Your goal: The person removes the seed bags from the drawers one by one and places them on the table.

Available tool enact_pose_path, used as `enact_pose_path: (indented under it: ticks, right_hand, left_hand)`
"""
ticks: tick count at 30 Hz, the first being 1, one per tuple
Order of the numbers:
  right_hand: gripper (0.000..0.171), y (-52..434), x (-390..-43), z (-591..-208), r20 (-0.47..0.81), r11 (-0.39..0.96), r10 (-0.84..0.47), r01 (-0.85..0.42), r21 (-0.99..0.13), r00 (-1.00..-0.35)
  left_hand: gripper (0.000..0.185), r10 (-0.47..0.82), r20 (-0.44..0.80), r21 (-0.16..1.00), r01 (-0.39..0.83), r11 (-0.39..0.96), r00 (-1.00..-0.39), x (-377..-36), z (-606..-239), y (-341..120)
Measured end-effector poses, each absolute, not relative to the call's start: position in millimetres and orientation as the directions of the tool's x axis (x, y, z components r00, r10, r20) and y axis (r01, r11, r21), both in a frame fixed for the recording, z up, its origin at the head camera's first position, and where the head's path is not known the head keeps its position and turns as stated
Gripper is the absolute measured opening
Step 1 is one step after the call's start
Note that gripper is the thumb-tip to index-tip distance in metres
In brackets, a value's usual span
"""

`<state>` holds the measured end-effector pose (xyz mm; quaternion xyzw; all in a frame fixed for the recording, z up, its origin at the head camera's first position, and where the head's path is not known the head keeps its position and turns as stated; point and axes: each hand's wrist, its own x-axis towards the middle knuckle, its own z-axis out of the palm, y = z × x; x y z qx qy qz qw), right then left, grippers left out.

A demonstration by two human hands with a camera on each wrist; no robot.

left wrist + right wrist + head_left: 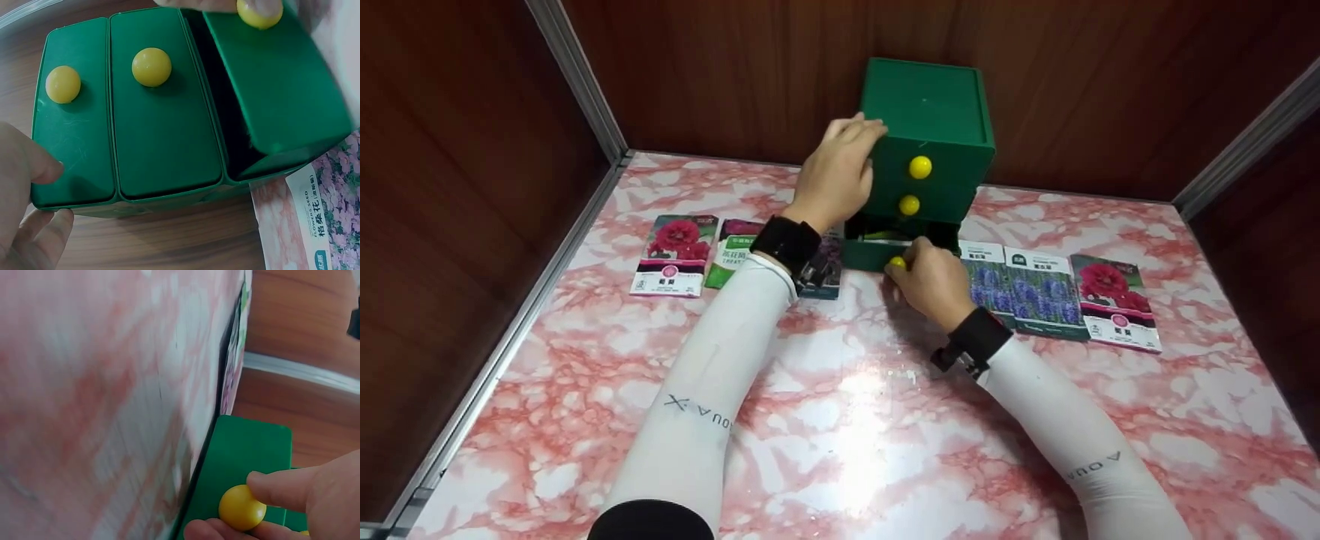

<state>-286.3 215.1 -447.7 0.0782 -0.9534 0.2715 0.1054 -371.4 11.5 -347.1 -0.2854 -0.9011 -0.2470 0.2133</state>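
A green three-drawer box (926, 101) with round yellow knobs stands near the back wall. Its bottom drawer (864, 255) is pulled partway out, and something pale shows inside. My right hand (934, 281) pinches that drawer's yellow knob (242, 507) between thumb and fingers. At the box's upper left edge, my left hand (836, 172) rests with its fingers along the side and top; in the left wrist view its thumb (42, 163) lies against the top drawer's front. The top drawer (76, 135) and middle drawer (166, 129) sit closed.
Left of the box lie a red-flower seed packet (675, 255), a green-labelled packet (731, 251) and a purple-flower packet (829, 266). To its right are two lavender packets (1042, 292) and another red-flower packet (1117, 300). Wooden panels (735, 75) enclose the marbled table (825, 420).
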Motion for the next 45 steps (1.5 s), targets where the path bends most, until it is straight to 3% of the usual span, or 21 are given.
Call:
enact_pose_path:
  ticks: [15,25,45]
  right_hand:
    - [0.028,218,-244,-453,0.312,0.837,-0.178,-0.310,-0.452,-0.933]
    - [0.026,218,-224,-453,0.281,0.827,-0.207,-0.321,-0.462,-0.937]
    - [0.024,227,-215,-447,0.320,0.802,-0.226,-0.362,-0.474,-0.920]
  left_hand:
    - [0.046,0.414,0.524,0.335,0.627,0.703,-0.744,-372,-349,12]
    - [0.048,0.425,0.529,0.316,0.635,0.704,-0.734,-371,-350,9]
    - [0.055,0.448,0.494,0.341,0.640,0.688,-0.745,-369,-353,3]
